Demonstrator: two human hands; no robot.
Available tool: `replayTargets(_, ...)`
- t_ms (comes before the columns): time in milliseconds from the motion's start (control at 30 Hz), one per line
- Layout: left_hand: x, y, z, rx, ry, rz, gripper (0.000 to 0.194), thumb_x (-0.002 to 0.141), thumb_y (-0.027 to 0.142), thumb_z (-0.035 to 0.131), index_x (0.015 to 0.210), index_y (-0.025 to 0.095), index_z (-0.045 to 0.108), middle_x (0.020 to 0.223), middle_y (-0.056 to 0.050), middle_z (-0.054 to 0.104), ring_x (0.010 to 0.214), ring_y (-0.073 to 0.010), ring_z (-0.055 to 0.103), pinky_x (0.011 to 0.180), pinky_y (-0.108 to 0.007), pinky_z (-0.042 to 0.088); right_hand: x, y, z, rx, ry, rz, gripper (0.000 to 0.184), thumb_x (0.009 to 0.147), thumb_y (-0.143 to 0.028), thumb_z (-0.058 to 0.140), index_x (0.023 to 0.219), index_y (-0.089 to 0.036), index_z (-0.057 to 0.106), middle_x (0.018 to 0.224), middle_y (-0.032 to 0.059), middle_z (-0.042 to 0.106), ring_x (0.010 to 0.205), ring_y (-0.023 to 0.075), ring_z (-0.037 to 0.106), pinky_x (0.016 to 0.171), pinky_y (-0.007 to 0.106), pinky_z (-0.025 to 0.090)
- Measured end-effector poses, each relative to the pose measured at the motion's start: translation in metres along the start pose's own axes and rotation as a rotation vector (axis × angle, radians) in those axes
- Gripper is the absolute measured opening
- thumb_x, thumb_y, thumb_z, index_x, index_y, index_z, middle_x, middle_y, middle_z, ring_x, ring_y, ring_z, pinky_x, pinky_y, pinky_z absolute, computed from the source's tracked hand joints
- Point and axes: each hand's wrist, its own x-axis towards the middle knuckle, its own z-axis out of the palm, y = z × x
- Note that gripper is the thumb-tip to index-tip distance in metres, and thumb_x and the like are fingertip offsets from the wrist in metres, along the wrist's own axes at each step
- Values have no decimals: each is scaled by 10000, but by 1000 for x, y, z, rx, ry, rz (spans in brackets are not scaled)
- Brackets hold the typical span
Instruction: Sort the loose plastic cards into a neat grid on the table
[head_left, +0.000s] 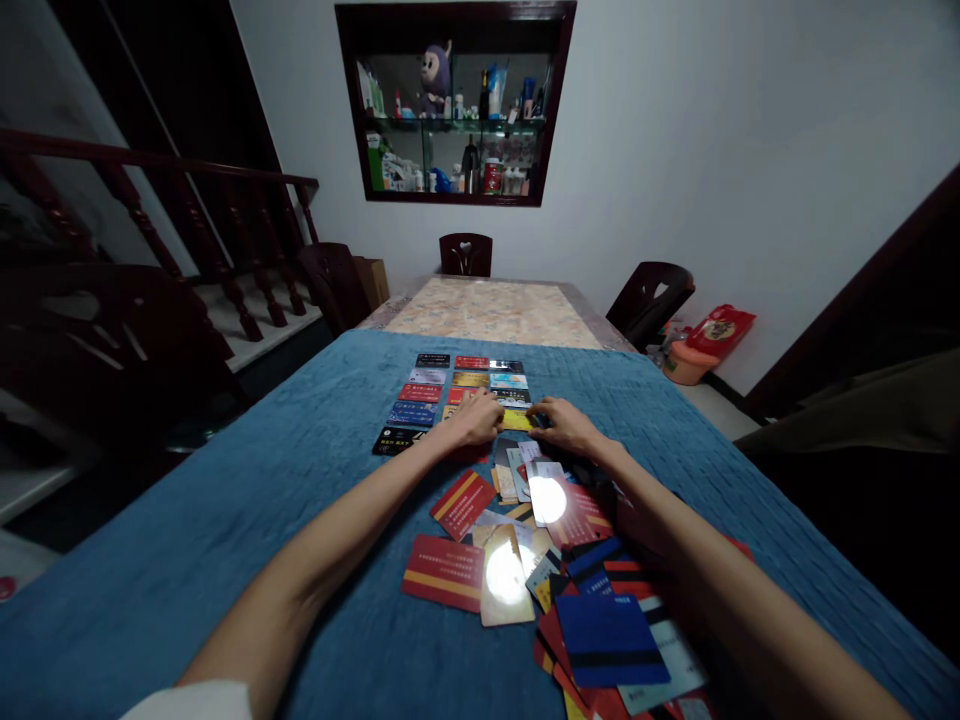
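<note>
A yellow card (516, 420) lies on the blue cloth at the lower end of the right column of laid-out cards. My left hand (477, 418) has its curled fingers at the card's left edge and partly covers the middle column. At the right edge, my right hand (564, 425) pinches the same card with bent fingers. Three columns of cards stretch away from me, among them a blue card (412, 413) and a black card (397, 440) on the left. Closer in is a loose, overlapping pile with a red card (444, 572) and a dark blue card (611, 640); my right forearm hides part of it.
The blue cloth (300, 520) covers the near part of the table, with a patterned cover (487, 308) beyond. Dark wooden chairs (651, 300) stand around it. A wall niche with shelves (457, 122) is at the back, and a stair railing (165, 165) at left.
</note>
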Motion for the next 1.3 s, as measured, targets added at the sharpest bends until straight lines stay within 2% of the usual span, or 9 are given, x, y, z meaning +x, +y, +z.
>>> replayTargets(400, -2, 4, -2, -13, -4, 13, 176, 833, 127, 520, 854, 160, 691, 1106, -124, 612, 1121, -302, 484, 952, -461, 420, -4, 0, 3, -4, 2, -31, 302, 869, -336, 627, 1141, -224, 695, 1199, 101, 645, 1037, 235, 601, 901, 304, 444)
replayTargets(567, -6, 5, -3, -24, 27, 0, 189, 840, 125, 509, 889, 155, 689, 1101, -117, 625, 1137, -302, 482, 950, -448, 416, -6, -1, 2, -21, 13, -27, 306, 870, -338, 628, 1142, -211, 689, 1173, 105, 649, 1020, 232, 589, 885, 306, 437)
replayTargets(700, -13, 8, -4, -26, 70, -11, 215, 873, 139, 487, 945, 146, 689, 1115, -129, 626, 1136, -302, 477, 938, -459, 409, -13, -3, -2, -44, 44, 7, 369, 879, -351, 610, 1218, -211, 651, 1196, 114, 642, 1038, 263, 562, 848, 337, 437)
replayTargets(1000, -35, 29, -12, -65, 195, 68, 236, 896, 134, 479, 1019, 152, 680, 1118, -131, 620, 1150, -298, 452, 965, -496, 377, -51, -9, -15, -70, 152, 13, 315, 912, -335, 550, 1195, -246, 659, 1164, 109, 651, 1050, 280, 520, 818, 369, 419)
replayTargets(1300, -59, 50, -19, -116, 187, 133, 288, 878, 131, 506, 1121, 191, 649, 1160, -113, 610, 1172, -304, 426, 949, -485, 370, -100, -22, -18, -118, 280, -25, 249, 932, -348, 528, 1095, -252, 690, 1058, 96, 685, 1027, 279, 520, 787, 379, 397)
